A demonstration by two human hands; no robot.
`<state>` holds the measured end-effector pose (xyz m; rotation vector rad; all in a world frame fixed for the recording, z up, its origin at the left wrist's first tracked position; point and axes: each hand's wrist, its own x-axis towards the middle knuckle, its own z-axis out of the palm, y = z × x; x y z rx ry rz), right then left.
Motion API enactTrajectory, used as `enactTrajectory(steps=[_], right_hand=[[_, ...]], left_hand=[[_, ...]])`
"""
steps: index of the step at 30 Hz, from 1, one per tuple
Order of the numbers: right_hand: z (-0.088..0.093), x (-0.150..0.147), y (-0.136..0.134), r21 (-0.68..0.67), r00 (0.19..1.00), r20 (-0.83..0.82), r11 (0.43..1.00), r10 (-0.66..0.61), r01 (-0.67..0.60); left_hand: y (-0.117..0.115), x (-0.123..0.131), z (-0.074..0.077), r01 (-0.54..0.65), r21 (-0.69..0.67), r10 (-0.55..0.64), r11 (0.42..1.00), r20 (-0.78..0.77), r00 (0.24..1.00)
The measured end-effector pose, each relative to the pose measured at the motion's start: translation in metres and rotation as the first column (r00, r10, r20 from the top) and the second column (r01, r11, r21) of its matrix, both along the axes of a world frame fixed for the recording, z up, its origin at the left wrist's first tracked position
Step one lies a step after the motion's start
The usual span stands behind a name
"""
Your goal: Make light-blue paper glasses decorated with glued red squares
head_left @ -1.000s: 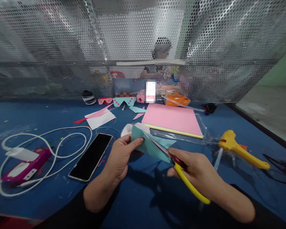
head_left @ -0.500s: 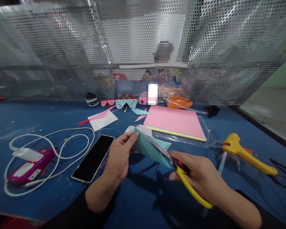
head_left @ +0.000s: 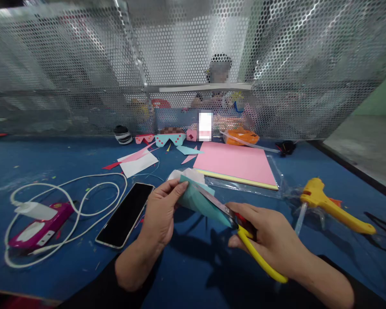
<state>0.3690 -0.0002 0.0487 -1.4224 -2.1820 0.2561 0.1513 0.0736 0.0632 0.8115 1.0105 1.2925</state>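
Between thumb and fingers, my left hand [head_left: 163, 206] pinches the left end of a light-blue sheet of paper [head_left: 197, 201], held above the table. My right hand [head_left: 266, 236] grips a pair of scissors [head_left: 260, 259] with yellow and red handles. Their blades point up and to the left, lying along the paper's right part. How far the blades are apart I cannot tell. Behind the paper lies something white and crumpled [head_left: 193, 175], partly hidden by it.
Left of my hands lie a phone [head_left: 126, 216], a white cable [head_left: 80, 206] and a purple power strip [head_left: 43, 225]. Pink sheets [head_left: 236, 163] lie ahead in clear plastic. On the right rests a yellow glue gun [head_left: 336, 210]. A perforated metal screen [head_left: 186, 51] borders the back; a person is visible through it.
The light-blue paper's upper right flap, which stuck out past the blades, no longer reaches as far right. Both hands have stayed nearly in place.
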Motion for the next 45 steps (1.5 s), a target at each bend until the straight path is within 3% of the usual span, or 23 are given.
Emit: enactTrajectory(steps=[17, 34, 37, 41, 45], right_hand=[[-0.003, -0.001, 0.000, 0.012, 1.000, -0.016, 1.000, -0.004, 0.004], [-0.004, -0.005, -0.002, -0.069, 0.994, -0.110, 0.997, 0.023, -0.030], [-0.008, -0.002, -0.001, -0.040, 0.989, -0.145, 0.999, -0.027, 0.021], [-0.013, 0.008, 0.002, 0.064, 0.962, -0.213, 0.980, -0.171, 0.188], [-0.017, 0.018, 0.010, -0.031, 0.911, -0.295, 0.956, -0.288, 0.292]], left_hand=[[-0.007, 0.006, -0.008, 0.148, -0.074, -0.148, 0.986, 0.009, 0.989], [-0.004, 0.008, -0.006, 0.135, -0.124, -0.132, 0.983, 0.037, 0.991], [-0.004, 0.008, -0.005, 0.125, -0.129, -0.121, 0.984, 0.042, 0.992], [-0.004, 0.005, -0.003, 0.107, -0.112, -0.101, 0.988, 0.060, 0.993], [0.000, -0.003, 0.006, 0.043, -0.076, -0.034, 0.996, 0.111, 0.993]])
